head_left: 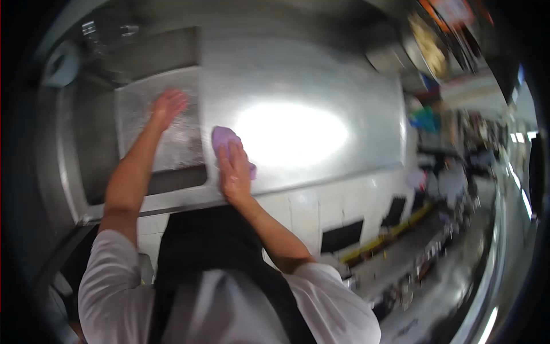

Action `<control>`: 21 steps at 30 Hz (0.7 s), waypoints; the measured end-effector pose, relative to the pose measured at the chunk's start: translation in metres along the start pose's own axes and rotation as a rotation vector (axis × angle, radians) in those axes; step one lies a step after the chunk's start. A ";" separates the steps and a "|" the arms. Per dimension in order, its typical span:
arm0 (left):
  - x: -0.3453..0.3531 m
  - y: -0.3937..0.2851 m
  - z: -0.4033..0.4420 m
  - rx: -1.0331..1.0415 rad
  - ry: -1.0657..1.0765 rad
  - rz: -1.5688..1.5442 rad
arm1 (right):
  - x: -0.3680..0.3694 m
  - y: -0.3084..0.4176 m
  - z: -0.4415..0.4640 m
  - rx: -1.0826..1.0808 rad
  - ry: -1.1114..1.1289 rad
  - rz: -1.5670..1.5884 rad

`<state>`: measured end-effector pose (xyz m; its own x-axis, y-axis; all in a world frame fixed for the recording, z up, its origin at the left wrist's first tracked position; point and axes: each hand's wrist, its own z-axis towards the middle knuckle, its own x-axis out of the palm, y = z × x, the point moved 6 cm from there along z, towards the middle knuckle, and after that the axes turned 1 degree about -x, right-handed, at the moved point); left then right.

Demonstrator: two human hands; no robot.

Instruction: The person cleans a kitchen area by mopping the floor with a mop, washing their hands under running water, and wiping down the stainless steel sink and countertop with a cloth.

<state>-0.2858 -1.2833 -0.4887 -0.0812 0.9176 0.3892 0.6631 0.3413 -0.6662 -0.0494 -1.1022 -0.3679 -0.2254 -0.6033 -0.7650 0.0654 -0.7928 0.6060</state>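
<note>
My right hand (235, 172) presses a purple cloth (224, 136) against the steel counter (355, 86), just beside the rim of the sink. The cloth sticks out past the fingertips and along the hand's right side. Over the sink (100, 149) on the left, my left hand (170, 105) reaches out with its fingers stretched, slightly blurred, and nothing shows in it. Below that hand is a pale, wet-looking rectangular surface (177, 143); whether it is a sheet or the basin's floor I cannot tell.
A round white object (62, 64) stands at the sink's far left corner. At the far right sits a metal pot (385, 56) next to a container of yellowish food (428, 47). White floor tiles (303, 212) and a yellow-edged strip (395, 232) lie beyond the counter's front edge.
</note>
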 end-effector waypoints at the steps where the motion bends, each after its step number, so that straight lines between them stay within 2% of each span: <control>1: -0.001 -0.026 0.004 0.062 -0.046 -0.029 | 0.016 0.010 0.017 -0.078 0.012 0.035; 7: -0.036 -0.116 0.033 0.214 0.049 0.034 | 0.096 0.066 0.150 -0.290 -0.028 0.300; 10: -0.046 -0.151 0.017 0.152 -0.029 0.151 | 0.157 0.082 0.238 -0.125 0.080 0.417; 13: -0.088 -0.171 0.027 0.329 -0.114 0.037 | 0.204 0.106 0.304 0.006 0.309 0.522; 15: -0.100 -0.177 0.022 0.228 -0.013 -0.165 | 0.222 0.133 0.330 0.063 0.423 0.572; 17: -0.098 -0.180 0.007 0.144 0.097 -0.353 | 0.240 0.151 0.350 0.112 0.447 0.573; 19: -0.088 -0.182 -0.009 0.085 0.195 -0.525 | 0.267 0.149 0.380 -0.198 0.233 -0.003; 20: -0.083 -0.182 -0.015 0.129 0.221 -0.508 | 0.278 0.153 0.385 -0.346 0.118 -0.287; 21: -0.075 -0.182 -0.020 0.174 0.242 -0.491 | 0.276 0.146 0.392 -0.123 0.130 0.080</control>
<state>-0.3853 -1.4187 -0.3842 -0.1624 0.5767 0.8007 0.4569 0.7632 -0.4570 -0.4827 -1.3507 -0.4054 -0.0875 -0.6644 -0.7422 0.1982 -0.7418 0.6407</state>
